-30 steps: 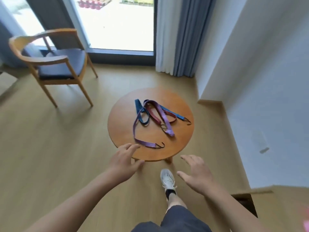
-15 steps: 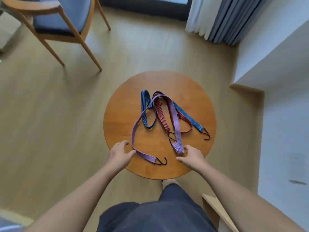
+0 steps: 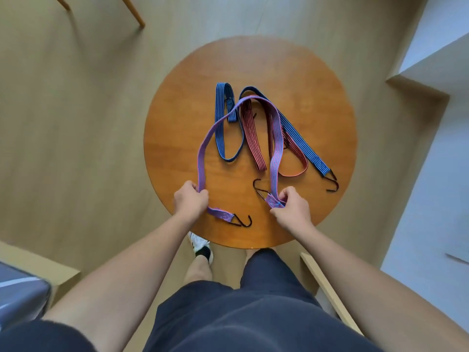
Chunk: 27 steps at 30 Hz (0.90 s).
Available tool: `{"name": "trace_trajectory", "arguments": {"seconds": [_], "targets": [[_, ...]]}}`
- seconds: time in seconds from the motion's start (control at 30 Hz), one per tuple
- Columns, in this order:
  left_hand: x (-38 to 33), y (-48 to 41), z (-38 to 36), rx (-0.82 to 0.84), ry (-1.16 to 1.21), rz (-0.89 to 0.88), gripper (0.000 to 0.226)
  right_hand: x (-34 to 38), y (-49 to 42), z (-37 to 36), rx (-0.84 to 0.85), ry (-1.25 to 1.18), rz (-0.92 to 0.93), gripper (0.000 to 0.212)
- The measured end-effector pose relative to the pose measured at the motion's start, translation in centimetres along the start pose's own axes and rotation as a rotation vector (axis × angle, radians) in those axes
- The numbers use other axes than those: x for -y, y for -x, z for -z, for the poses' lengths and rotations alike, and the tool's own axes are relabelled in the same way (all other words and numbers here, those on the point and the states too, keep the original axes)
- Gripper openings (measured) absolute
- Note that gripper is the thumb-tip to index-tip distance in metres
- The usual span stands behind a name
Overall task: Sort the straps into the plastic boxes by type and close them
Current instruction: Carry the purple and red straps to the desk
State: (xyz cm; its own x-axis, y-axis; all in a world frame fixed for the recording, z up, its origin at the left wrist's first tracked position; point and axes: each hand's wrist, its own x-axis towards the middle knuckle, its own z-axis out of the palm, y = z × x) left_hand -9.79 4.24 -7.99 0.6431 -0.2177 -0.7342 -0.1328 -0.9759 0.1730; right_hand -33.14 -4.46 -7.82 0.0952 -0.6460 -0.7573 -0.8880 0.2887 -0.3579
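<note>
Three striped elastic straps with black hooks lie tangled on a round wooden table (image 3: 317, 102). The purple strap (image 3: 275, 146) arches over the others. My left hand (image 3: 189, 200) grips it near its left end, whose hook (image 3: 243, 222) lies on the table. My right hand (image 3: 290, 210) pinches the same strap at its right end by the other hook (image 3: 261, 190). A blue strap (image 3: 220, 123) lies behind, its far end reaching a hook (image 3: 333, 182) at the right. A red strap (image 3: 252, 138) sits between them. No plastic box is in view.
The table stands on a light wooden floor (image 3: 76, 123). Chair legs (image 3: 133, 13) show at the top left. A white wall (image 3: 431, 148) with a corner runs along the right. A grey object (image 3: 20, 295) sits at the lower left, and a pale wooden edge (image 3: 327, 288) lies by my right leg.
I have stepped up to the table and look straight down on it. Both hands, which were open and reaching, now hold the purple strap near its two ends.
</note>
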Motion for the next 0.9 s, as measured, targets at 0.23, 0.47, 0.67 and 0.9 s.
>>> {"name": "trace_trajectory", "arguments": {"seconds": [0.23, 0.47, 0.67, 0.9], "targets": [[-1.5, 6.7, 3.6, 0.294, 0.520, -0.102, 0.015, 2.8, 5.2, 5.3, -0.196, -0.366, 0.233, 0.025], [-5.2, 12.5, 9.0, 0.560, 0.835, -0.131, 0.014, 9.7, 13.6, 8.6, -0.144, -0.641, 0.586, 0.034], [-7.1, 14.5, 13.3, 0.794, 1.030, -0.134, 0.047, 12.0, 20.3, 9.0, -0.069, -0.699, 0.821, 0.023], [-8.0, 16.7, 17.0, 1.002, 0.912, -0.287, 0.036, 12.6, 24.5, 10.7, 0.060, -0.621, 0.893, 0.040]]}}
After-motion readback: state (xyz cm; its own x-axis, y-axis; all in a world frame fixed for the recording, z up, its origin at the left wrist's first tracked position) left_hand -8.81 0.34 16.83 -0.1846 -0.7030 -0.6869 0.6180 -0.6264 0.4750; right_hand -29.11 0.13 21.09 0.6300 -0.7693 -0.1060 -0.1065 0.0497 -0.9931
